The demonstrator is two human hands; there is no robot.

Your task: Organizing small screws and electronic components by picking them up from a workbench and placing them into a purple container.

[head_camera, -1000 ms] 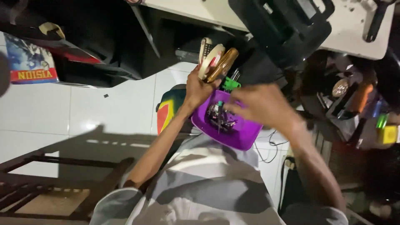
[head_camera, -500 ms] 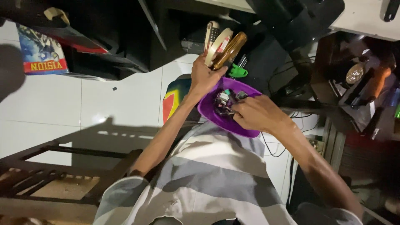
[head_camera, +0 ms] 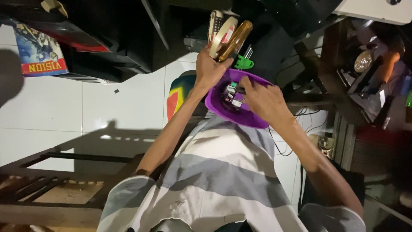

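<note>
The left hand [head_camera: 211, 71] is closed around a bundle of things held upright: an amber-handled tool [head_camera: 234, 41], a roll of pale tape [head_camera: 223, 35] and a light remote-like piece [head_camera: 214, 23] behind them. The fingers are wrapped tight on the bundle, with the heel of the hand at the rim of a purple bowl [head_camera: 253, 119].

The bowl sits tipped on the person's lap, against the grey-and-white striped shirt [head_camera: 223, 172]. Inside it lies a heap of small parts [head_camera: 232, 95], dark with white and teal bits; they are too small to name with any certainty.

The right hand [head_camera: 264, 99] lies over the bowl with its fingers bent down into the heap. The fingertips seem drawn together on one of the parts, though I cannot tell whether they truly pinch it.

Just beyond the bowl a green plastic piece [head_camera: 243, 63] sticks out. The floor [head_camera: 56, 111] is white tile, a wooden frame [head_camera: 51, 189] stands at the near left, and a colourful box [head_camera: 38, 53] lies at the far left.
</note>
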